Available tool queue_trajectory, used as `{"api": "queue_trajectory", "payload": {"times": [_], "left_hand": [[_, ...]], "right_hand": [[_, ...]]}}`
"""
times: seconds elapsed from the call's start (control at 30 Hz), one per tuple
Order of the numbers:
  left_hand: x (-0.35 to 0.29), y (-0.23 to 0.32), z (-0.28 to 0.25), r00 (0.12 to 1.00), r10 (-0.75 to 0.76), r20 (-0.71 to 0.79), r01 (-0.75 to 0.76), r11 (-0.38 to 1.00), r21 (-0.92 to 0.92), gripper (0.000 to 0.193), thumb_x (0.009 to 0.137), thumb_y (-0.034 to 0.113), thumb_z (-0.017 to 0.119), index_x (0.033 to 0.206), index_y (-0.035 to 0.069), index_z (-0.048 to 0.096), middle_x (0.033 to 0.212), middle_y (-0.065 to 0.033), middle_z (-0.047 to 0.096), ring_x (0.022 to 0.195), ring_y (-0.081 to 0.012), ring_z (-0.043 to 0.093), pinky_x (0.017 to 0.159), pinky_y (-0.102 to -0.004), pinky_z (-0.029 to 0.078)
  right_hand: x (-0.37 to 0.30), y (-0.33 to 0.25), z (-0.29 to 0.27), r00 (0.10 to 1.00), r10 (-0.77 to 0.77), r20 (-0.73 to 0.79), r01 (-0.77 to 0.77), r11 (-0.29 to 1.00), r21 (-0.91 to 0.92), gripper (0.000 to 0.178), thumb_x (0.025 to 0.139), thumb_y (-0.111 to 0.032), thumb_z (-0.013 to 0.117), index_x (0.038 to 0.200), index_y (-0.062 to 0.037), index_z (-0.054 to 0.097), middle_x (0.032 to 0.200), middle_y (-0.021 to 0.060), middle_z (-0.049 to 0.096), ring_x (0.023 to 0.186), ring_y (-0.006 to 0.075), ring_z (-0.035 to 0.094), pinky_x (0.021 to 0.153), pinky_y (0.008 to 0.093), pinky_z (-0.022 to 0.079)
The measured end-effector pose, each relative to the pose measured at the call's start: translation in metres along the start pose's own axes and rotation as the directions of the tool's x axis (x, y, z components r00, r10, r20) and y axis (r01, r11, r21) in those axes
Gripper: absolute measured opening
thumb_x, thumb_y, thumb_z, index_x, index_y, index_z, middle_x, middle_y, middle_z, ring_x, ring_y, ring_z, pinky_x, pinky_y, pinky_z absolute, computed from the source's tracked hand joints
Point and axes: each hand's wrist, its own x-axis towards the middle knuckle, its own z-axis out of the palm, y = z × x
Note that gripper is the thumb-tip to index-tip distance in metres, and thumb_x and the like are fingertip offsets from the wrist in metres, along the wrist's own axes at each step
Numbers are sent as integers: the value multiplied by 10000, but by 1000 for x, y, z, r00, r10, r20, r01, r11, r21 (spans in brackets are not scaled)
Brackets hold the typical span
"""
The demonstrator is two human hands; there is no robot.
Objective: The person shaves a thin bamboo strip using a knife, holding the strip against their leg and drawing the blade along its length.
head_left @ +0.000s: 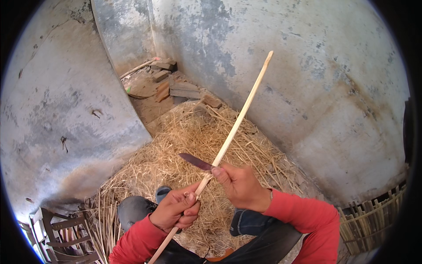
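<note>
A long, pale wooden stick [241,114] slants from my lap up toward the far right. Its lower part lies in the closed fingers of my left hand [176,209]. My right hand [243,187], higher along the stick, grips a knife [195,161] whose handle is hidden by the fingers. The dark blade points left and crosses the stick, its edge against the wood. Pale shavings [207,175] curl up just below the blade, between my two hands.
Straw-like shavings [184,132] cover the floor around my feet. Bricks and rubble [165,66] lie in the far corner between worn walls [281,26]. A dark wooden frame [66,233] and long thin strips [103,233] are at lower left, a slatted basket-like piece [373,220] at lower right.
</note>
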Motion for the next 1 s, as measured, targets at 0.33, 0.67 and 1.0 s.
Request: {"api": "queue_trajectory", "payload": {"times": [0.33,0.67,1.0], "left_hand": [[1,-3,-2,1000,9,-13,-10,999,-38,552,1097,270,494,1607,163,312,698,10,388,485,-52,293,407,-200,240],[6,-6,-4,1000,28,7,-27,998,-56,351,1089,261,507,1439,231,495,675,12,362,449,-49,246,381,-217,189],[8,-5,-1,998,52,-26,-53,997,-62,193,1091,268,506,933,182,438,673,3,381,437,-38,246,369,-220,170]], "right_hand": [[-7,-1,12,999,-13,31,11,997,81,340,1075,-248,540,857,1,623,552,157,481,435,273,484,459,393,382],[-9,-3,15,998,25,65,-32,993,111,340,1076,-237,537,856,7,620,564,166,495,444,267,477,460,386,378],[-12,-8,24,996,32,79,-49,973,224,401,1079,-262,534,796,16,594,551,187,477,431,253,475,449,389,374]]}}
